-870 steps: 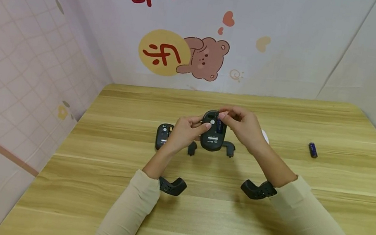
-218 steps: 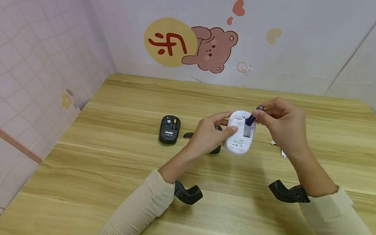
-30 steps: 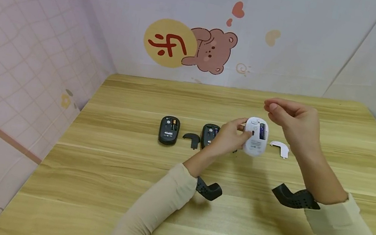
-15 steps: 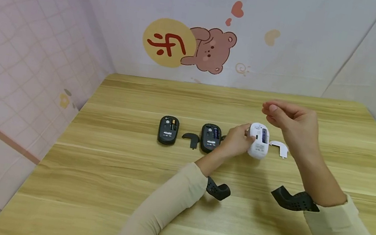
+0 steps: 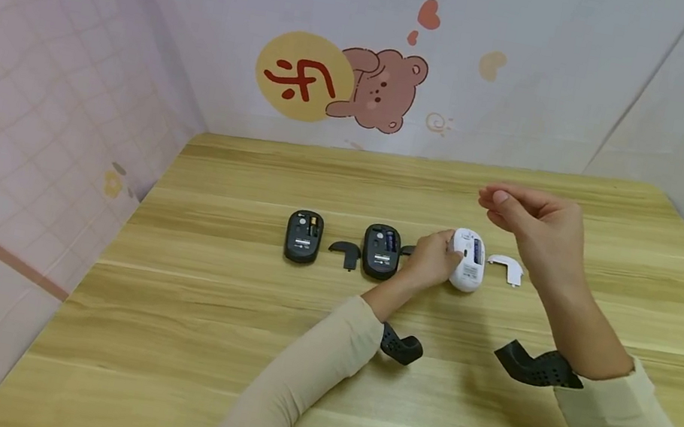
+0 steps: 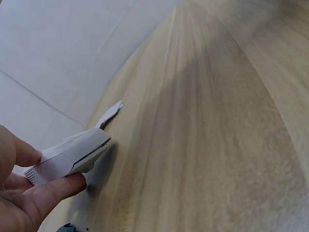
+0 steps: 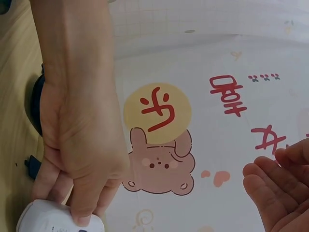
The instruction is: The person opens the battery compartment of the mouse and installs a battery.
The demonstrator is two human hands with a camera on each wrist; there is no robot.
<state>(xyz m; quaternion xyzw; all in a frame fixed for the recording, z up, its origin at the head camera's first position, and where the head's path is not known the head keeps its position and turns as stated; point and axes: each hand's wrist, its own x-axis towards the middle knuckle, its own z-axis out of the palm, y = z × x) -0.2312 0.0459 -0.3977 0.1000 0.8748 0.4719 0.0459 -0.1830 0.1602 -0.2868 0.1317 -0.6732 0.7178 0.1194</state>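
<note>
A white computer mouse [image 5: 466, 272], underside up, is gripped at its left side by my left hand [image 5: 433, 262]. A dark blue battery [image 5: 478, 251] lies in its uncovered compartment. The left wrist view shows the mouse [image 6: 72, 153] tilted, low over the table with a shadow below; whether an edge touches is unclear. My right hand [image 5: 543, 222] hovers above and to the right of it. Its fingers are loosely bent, with nothing visible between them. A white battery cover [image 5: 508, 268] lies just right of the mouse.
Two black mice lie underside up to the left: one mouse [image 5: 381, 252] with a blue battery, another mouse [image 5: 303, 237] with an orange-and-black one. A black cover [image 5: 347, 251] sits between them; another black cover [image 5: 407, 250] is partly behind my left hand. A wall stands behind the table [image 5: 222, 345].
The battery that my right hand held several seconds ago now sits in the white mouse. Over the last second my left hand has brought the mouse down and slightly right; the right hand hardly moved.
</note>
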